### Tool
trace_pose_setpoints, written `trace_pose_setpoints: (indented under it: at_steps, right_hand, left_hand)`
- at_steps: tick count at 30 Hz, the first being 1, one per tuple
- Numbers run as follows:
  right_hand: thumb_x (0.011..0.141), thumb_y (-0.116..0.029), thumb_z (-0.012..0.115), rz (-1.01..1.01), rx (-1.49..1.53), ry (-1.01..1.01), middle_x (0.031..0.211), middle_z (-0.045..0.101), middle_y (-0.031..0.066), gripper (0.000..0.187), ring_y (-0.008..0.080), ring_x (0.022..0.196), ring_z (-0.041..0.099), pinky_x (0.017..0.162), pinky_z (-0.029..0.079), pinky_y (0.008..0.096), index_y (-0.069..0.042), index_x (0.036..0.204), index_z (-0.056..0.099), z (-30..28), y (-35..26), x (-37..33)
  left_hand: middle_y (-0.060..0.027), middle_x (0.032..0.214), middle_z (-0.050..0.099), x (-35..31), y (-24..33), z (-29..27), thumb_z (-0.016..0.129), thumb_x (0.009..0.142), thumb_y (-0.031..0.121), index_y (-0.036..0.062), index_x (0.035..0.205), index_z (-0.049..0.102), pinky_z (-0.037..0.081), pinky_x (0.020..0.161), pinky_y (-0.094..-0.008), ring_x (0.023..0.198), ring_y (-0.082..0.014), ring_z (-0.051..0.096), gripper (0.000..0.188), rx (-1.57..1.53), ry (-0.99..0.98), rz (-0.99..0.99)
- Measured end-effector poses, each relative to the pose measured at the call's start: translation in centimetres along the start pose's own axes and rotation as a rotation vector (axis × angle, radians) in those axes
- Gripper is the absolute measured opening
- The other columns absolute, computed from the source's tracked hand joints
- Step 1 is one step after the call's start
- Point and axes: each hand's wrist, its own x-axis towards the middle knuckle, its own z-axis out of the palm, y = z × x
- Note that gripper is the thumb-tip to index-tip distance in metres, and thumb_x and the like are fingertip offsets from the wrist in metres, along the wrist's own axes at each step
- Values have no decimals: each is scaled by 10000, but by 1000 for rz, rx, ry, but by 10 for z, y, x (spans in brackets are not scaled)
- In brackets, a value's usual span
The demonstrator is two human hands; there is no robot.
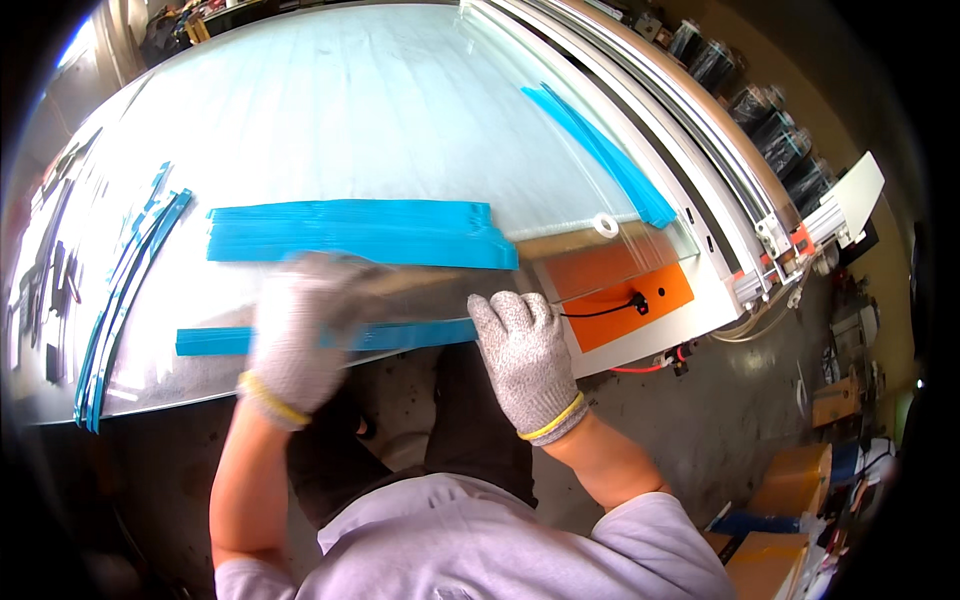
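Note:
A flat blue strip (410, 334) lies along the front edge of the glass-topped table. Its right end runs into my right hand (520, 345), whose gloved fingers are curled closed around it. My left hand (305, 325), in a matching grey knit glove with a yellow cuff, is over the strip's left part. Motion smears its fingers, so their grip cannot be made out. Just beyond both hands lies a wide stack of blue strips (350, 232), laid side by side.
More long blue strips (600, 150) rest at the right, beside a white machine rail (690, 130). Narrow blue-and-dark strips (135, 290) lie at the left. A white tape roll (605, 225) sits near an orange panel (630, 310) with a black cable. Cardboard boxes (790, 480) stand on the floor.

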Motion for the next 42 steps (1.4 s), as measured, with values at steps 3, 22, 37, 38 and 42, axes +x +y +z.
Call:
trace_pose_setpoints:
  at_steps: [3,22,37,38,42]
  right_hand:
    - [827,-118,627,38,-17,-1,1053,566,118,406,292,956,559,837,478,421,-9,1219,639,-3,-10,2]
    - [838,62,753,562,1545,357,1095,691,104,351,150,912,674,816,541,270,14,1175,668,15,12,-21]
    - [848,61,681,465,969,594,1367,623,215,553,374,1207,629,1031,493,423,50,1386,552,15,-22,-29]
    - [853,63,670,444,939,587,1374,617,224,546,384,1224,621,1040,489,427,54,1386,551,13,-23,-29]
    - [861,74,646,426,897,564,1417,577,244,568,411,1276,587,1073,470,436,57,1416,526,7,-23,-31]
  left_hand:
    - [-173,1087,718,41,29,27,687,912,211,31,1057,713,536,908,-413,1022,-329,672,233,18,-313,185]
    - [-159,860,674,25,53,41,691,817,137,55,873,654,514,733,-489,838,-390,653,106,133,-106,291]
    - [-94,822,655,14,63,43,672,813,151,108,901,646,528,642,-443,739,-310,669,101,301,-46,265]
    - [-94,821,654,14,63,43,672,815,151,107,898,645,527,641,-444,736,-312,666,98,300,-36,276]
    - [-120,859,669,15,65,42,692,816,125,93,940,651,513,664,-469,764,-356,660,135,266,-61,276]
